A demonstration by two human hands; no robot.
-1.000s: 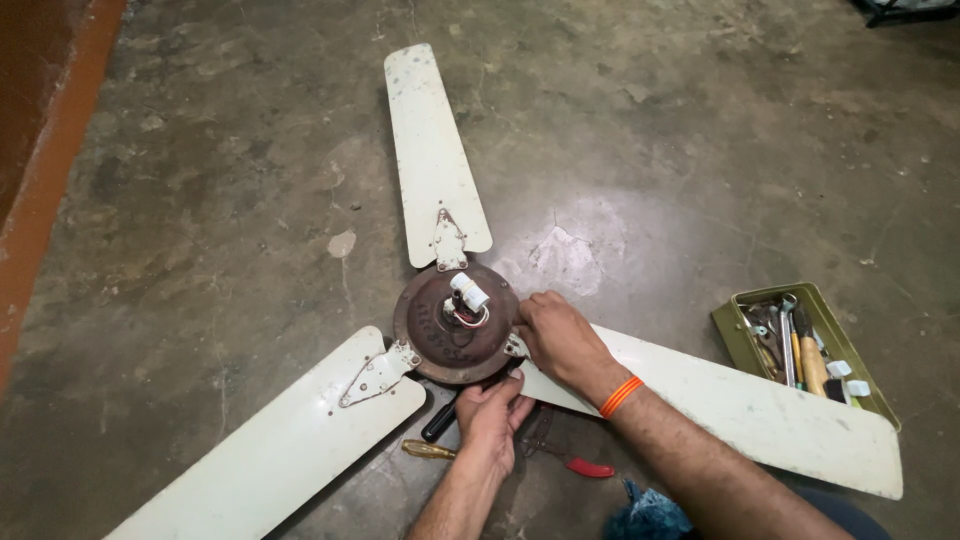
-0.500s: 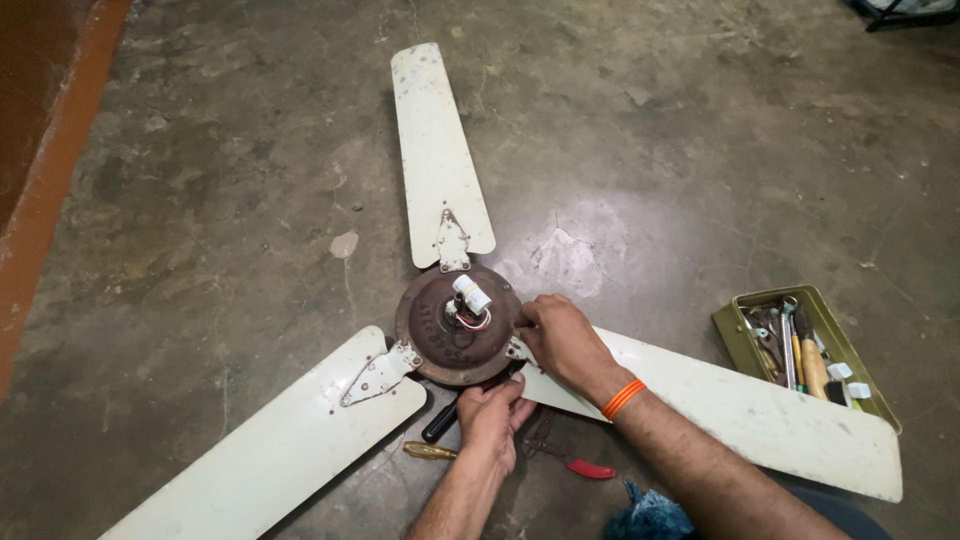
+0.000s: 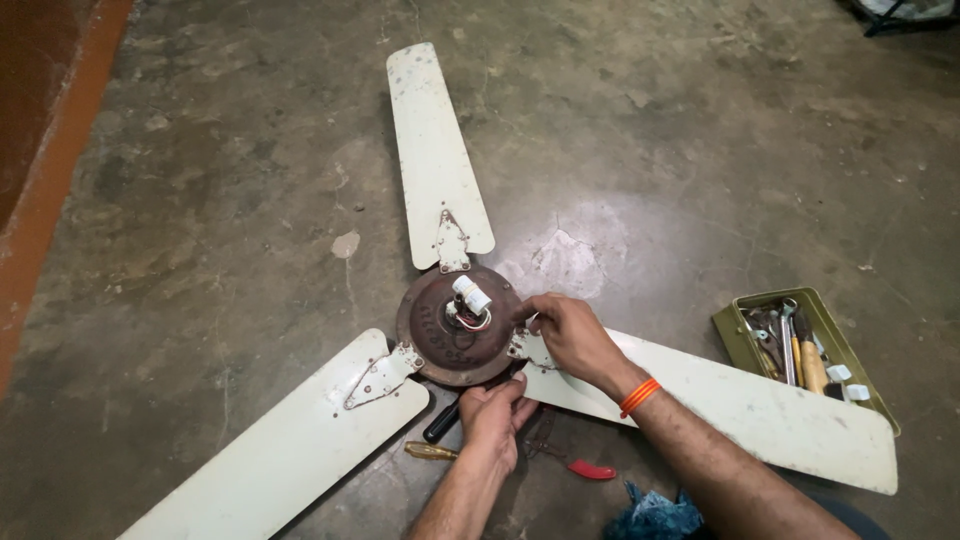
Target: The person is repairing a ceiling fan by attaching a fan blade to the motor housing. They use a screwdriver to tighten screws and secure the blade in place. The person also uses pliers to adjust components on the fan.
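A ceiling fan lies on the concrete floor with a rusty round motor hub [image 3: 450, 335] and three cream blades. A white capped shaft with wires [image 3: 471, 298] sticks up from the hub. My right hand [image 3: 566, 333] rests on the bracket where the right blade [image 3: 740, 410] joins the hub, fingers pinched at the hub's edge. My left hand [image 3: 497, 415] is closed at the hub's near rim, over a black tool handle [image 3: 441, 423]; whether it grips the tool is unclear.
A green metal tray [image 3: 748, 351] of hand tools sits at the right. Red-handled pliers [image 3: 585, 467] and a yellow-handled screwdriver [image 3: 430, 451] lie by my left arm. A blue cloth [image 3: 655, 515] is at the bottom. A red-brown kerb [image 3: 45, 200] runs along the left.
My right hand has shifted slightly along the blade bracket toward the hub. The left hand stays at the hub's near rim.
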